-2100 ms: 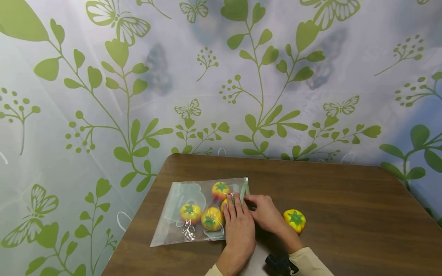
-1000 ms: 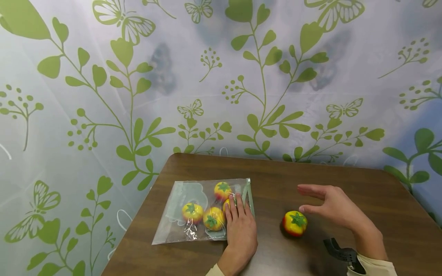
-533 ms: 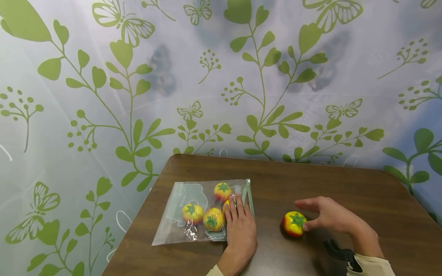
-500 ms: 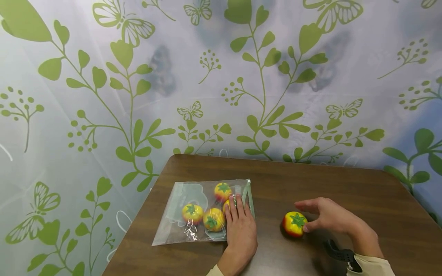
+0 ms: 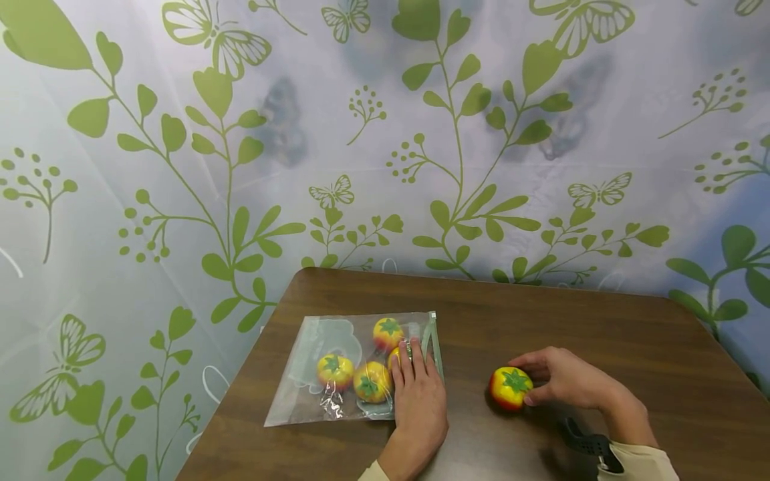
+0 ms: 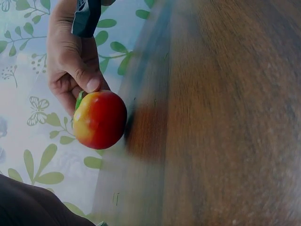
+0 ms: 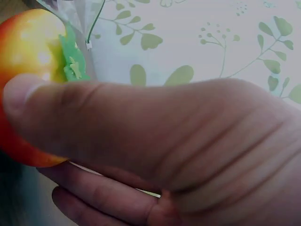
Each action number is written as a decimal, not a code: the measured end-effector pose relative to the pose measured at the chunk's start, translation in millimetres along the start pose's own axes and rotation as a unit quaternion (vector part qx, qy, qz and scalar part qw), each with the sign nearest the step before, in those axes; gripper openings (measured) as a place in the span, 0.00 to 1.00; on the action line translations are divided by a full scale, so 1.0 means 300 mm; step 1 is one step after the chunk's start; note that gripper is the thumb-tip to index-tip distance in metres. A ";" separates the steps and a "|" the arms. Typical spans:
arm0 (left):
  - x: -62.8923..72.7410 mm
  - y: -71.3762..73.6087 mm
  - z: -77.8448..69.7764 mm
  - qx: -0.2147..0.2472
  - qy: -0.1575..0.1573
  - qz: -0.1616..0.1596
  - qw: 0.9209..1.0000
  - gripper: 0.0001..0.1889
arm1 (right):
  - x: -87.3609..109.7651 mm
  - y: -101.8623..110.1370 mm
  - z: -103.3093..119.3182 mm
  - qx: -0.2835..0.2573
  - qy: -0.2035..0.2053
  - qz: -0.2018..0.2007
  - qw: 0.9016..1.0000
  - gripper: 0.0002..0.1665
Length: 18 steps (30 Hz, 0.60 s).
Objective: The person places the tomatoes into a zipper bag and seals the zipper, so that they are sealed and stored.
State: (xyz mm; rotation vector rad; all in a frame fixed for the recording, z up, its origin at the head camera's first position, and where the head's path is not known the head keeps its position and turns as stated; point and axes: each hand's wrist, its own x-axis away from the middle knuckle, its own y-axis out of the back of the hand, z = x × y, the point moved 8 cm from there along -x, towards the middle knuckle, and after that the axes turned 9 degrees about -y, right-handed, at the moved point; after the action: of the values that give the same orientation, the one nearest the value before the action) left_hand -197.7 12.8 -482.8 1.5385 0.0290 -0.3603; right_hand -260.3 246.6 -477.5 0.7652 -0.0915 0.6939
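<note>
At the right of the head view, my right hand (image 5: 574, 379) pinches a yellow-and-red toy fruit (image 5: 510, 388) with a green, tomato-like leaf cap. In the right wrist view, the thumb presses the side of that toy fruit (image 7: 28, 56) and curled fingers lie below. The left wrist view also shows the right hand (image 6: 70, 61) at the toy fruit (image 6: 101, 120). My left hand (image 5: 419, 414) rests on a clear zip bag (image 5: 289, 401), fingers straight, partly covering one of the several similar fruits inside (image 5: 371, 383).
The brown wooden table (image 5: 571, 321) carries the bag at left. A curtain (image 5: 373, 133) printed with green leaves and butterflies hangs behind it. A black strap (image 5: 592, 444) is on my right wrist. The bag's green zip edge (image 5: 434, 341) faces right.
My right hand has left the bag's zip edge, moved right to the loose toy fruit and closed on it, shifting it slightly left. My left hand has stayed on the bag.
</note>
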 end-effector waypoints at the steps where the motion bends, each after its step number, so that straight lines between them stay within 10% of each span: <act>1: 0.001 -0.001 0.000 -0.001 0.000 0.002 1.000 0.44 | 0.001 0.005 0.001 0.004 -0.004 -0.008 1.000 0.37; 18: 0.000 0.014 0.000 -0.002 -0.002 -0.007 1.000 0.44 | -0.023 0.041 0.166 0.102 0.019 -0.178 0.979 0.40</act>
State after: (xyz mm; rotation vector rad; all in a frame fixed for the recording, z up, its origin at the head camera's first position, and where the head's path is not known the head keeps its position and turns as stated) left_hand -196.6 12.6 -478.6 1.5342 0.0370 -0.3754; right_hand -265.0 216.1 -436.0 0.9353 0.1518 0.3791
